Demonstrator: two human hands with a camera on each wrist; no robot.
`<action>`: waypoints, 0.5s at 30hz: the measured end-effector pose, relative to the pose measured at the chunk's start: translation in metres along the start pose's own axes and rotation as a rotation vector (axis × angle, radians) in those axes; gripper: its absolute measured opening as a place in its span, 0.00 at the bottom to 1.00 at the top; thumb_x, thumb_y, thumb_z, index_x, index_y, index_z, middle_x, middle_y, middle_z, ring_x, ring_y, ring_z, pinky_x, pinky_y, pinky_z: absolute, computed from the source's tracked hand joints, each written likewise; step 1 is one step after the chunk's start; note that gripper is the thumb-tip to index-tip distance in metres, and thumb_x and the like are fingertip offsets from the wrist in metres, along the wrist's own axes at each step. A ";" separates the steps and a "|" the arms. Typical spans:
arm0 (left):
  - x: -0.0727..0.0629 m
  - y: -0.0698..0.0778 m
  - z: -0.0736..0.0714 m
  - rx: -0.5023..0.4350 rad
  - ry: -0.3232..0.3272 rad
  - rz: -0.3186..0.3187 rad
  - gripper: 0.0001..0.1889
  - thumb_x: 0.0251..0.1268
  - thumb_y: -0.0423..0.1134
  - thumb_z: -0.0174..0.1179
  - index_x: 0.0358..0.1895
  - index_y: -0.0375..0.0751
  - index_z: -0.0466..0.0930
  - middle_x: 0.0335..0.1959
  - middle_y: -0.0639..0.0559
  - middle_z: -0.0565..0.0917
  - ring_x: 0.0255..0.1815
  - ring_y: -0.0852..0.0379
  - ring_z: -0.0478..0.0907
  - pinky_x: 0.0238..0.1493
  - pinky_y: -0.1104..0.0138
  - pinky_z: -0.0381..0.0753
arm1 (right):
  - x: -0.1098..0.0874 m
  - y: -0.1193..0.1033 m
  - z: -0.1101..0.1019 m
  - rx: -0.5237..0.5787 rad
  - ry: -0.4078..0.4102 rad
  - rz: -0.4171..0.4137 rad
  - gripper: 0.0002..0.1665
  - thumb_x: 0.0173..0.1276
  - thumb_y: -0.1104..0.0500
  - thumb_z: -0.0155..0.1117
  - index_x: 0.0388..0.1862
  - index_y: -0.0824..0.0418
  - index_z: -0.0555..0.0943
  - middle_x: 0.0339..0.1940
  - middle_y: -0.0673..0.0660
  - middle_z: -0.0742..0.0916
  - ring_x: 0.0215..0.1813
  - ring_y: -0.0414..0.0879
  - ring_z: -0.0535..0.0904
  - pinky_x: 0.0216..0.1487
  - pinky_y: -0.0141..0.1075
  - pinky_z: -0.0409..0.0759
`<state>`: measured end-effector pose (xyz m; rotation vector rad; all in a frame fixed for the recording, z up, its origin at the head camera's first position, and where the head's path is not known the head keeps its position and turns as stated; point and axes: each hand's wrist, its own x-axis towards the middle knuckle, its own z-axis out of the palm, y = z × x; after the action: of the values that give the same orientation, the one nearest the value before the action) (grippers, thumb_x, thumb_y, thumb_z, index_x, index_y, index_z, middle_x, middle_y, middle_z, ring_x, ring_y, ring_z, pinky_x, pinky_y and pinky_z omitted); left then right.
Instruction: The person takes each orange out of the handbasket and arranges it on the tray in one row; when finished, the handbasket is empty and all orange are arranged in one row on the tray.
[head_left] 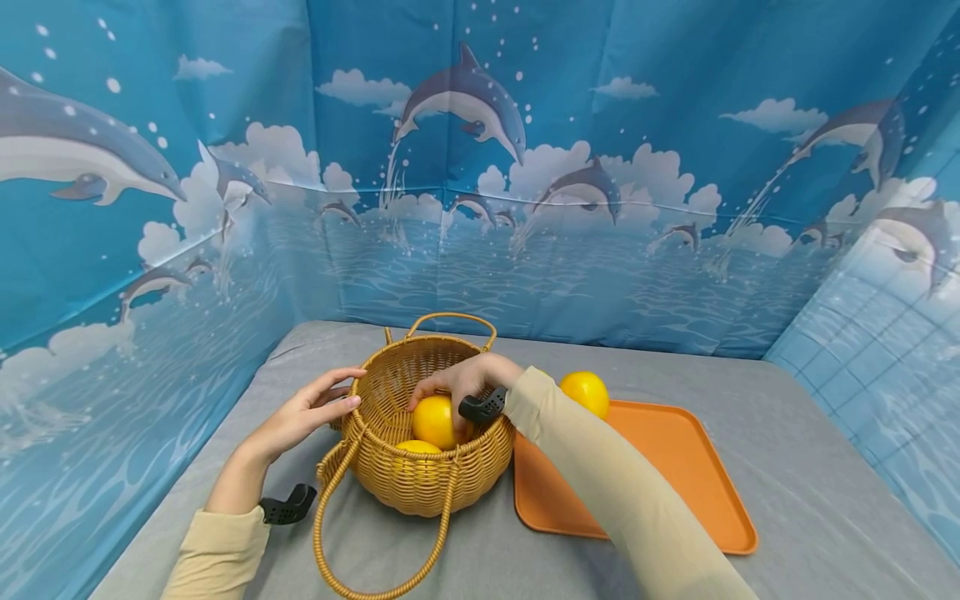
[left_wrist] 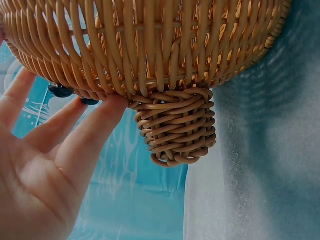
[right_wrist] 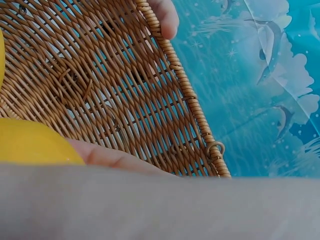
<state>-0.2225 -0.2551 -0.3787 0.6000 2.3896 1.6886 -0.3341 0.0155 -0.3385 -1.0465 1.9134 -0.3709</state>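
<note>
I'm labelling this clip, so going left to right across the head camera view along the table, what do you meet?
Left hand → wicker basket → right hand holding a yellow fruit inside it → another yellow fruit → orange tray.

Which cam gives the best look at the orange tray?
Head view: the orange tray lies whole on the grey table, right of the wicker basket, with one yellow fruit at its far corner. Neither wrist view shows the tray, only basket weave and fingers.
</note>
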 end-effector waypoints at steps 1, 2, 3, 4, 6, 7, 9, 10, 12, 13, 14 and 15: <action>0.000 0.000 0.000 0.000 0.000 0.002 0.25 0.71 0.43 0.51 0.69 0.46 0.61 0.71 0.42 0.57 0.71 0.37 0.50 0.53 0.51 0.70 | 0.000 0.000 0.000 0.004 0.008 0.000 0.46 0.49 0.68 0.72 0.66 0.51 0.65 0.57 0.47 0.69 0.50 0.46 0.69 0.47 0.36 0.73; 0.000 0.000 0.000 0.000 -0.001 0.002 0.25 0.71 0.43 0.51 0.69 0.46 0.61 0.71 0.42 0.57 0.71 0.37 0.50 0.53 0.51 0.70 | 0.000 0.000 0.000 0.009 0.016 -0.005 0.44 0.49 0.69 0.71 0.65 0.51 0.66 0.57 0.47 0.69 0.50 0.46 0.70 0.46 0.36 0.73; 0.000 0.000 0.000 0.000 -0.001 0.003 0.25 0.71 0.43 0.51 0.69 0.46 0.61 0.71 0.42 0.57 0.71 0.37 0.50 0.52 0.51 0.71 | 0.000 -0.001 0.000 0.017 0.025 -0.010 0.43 0.49 0.70 0.70 0.64 0.50 0.66 0.56 0.48 0.70 0.49 0.46 0.70 0.46 0.36 0.73; 0.000 0.000 0.000 -0.001 -0.001 0.004 0.25 0.71 0.43 0.51 0.69 0.46 0.61 0.71 0.42 0.57 0.71 0.37 0.50 0.52 0.52 0.71 | 0.000 -0.001 0.000 0.027 0.033 -0.017 0.42 0.49 0.70 0.70 0.62 0.50 0.67 0.56 0.48 0.70 0.49 0.46 0.70 0.46 0.36 0.73; 0.000 0.000 0.000 -0.002 -0.002 0.005 0.25 0.71 0.43 0.51 0.69 0.46 0.61 0.71 0.42 0.57 0.71 0.37 0.50 0.52 0.53 0.71 | 0.000 -0.001 0.001 0.040 0.048 -0.031 0.40 0.49 0.71 0.69 0.60 0.50 0.67 0.55 0.49 0.70 0.49 0.46 0.70 0.46 0.36 0.73; 0.000 0.000 0.000 -0.003 -0.002 0.005 0.25 0.71 0.43 0.52 0.69 0.46 0.61 0.71 0.42 0.57 0.71 0.37 0.50 0.52 0.53 0.71 | -0.001 -0.001 0.001 0.048 0.052 -0.039 0.39 0.49 0.71 0.69 0.60 0.51 0.67 0.55 0.49 0.70 0.49 0.46 0.70 0.46 0.36 0.73; 0.000 0.000 0.000 -0.007 -0.003 0.004 0.25 0.71 0.43 0.52 0.69 0.46 0.61 0.71 0.41 0.57 0.71 0.37 0.51 0.52 0.53 0.71 | 0.000 0.000 0.001 0.079 0.051 -0.051 0.39 0.49 0.71 0.68 0.60 0.52 0.67 0.55 0.50 0.71 0.49 0.46 0.70 0.46 0.36 0.74; 0.000 0.000 0.000 -0.010 -0.004 0.003 0.25 0.71 0.43 0.52 0.69 0.46 0.61 0.71 0.41 0.57 0.70 0.37 0.53 0.52 0.53 0.71 | 0.000 0.000 0.001 0.086 0.050 -0.062 0.39 0.49 0.71 0.68 0.60 0.53 0.67 0.55 0.50 0.71 0.49 0.46 0.70 0.46 0.36 0.74; 0.000 0.000 0.000 -0.014 -0.004 0.000 0.25 0.71 0.43 0.52 0.69 0.46 0.61 0.71 0.40 0.57 0.69 0.36 0.54 0.51 0.54 0.72 | 0.000 0.001 0.001 0.111 0.046 -0.072 0.39 0.49 0.72 0.68 0.60 0.55 0.67 0.55 0.51 0.71 0.49 0.46 0.71 0.46 0.36 0.74; 0.000 0.000 0.000 -0.015 -0.003 -0.001 0.25 0.71 0.43 0.52 0.69 0.46 0.61 0.71 0.40 0.57 0.69 0.36 0.56 0.51 0.54 0.72 | 0.001 0.001 0.000 0.117 0.045 -0.079 0.39 0.50 0.72 0.68 0.61 0.56 0.67 0.55 0.51 0.71 0.49 0.46 0.71 0.46 0.36 0.74; 0.000 -0.001 0.000 -0.015 -0.003 -0.003 0.25 0.71 0.43 0.52 0.69 0.46 0.61 0.71 0.39 0.57 0.68 0.36 0.56 0.51 0.54 0.72 | 0.001 0.001 0.000 0.120 0.045 -0.082 0.39 0.50 0.73 0.68 0.61 0.56 0.66 0.56 0.51 0.71 0.49 0.46 0.71 0.46 0.36 0.75; 0.000 -0.001 0.000 -0.014 -0.003 -0.004 0.25 0.71 0.43 0.52 0.69 0.46 0.61 0.71 0.39 0.57 0.68 0.37 0.57 0.52 0.54 0.72 | 0.001 0.001 0.000 0.118 0.046 -0.086 0.39 0.50 0.72 0.68 0.61 0.57 0.66 0.56 0.52 0.72 0.49 0.46 0.71 0.47 0.36 0.74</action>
<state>-0.2229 -0.2554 -0.3793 0.5946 2.3738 1.6995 -0.3350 0.0153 -0.3399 -1.0526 1.8674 -0.5544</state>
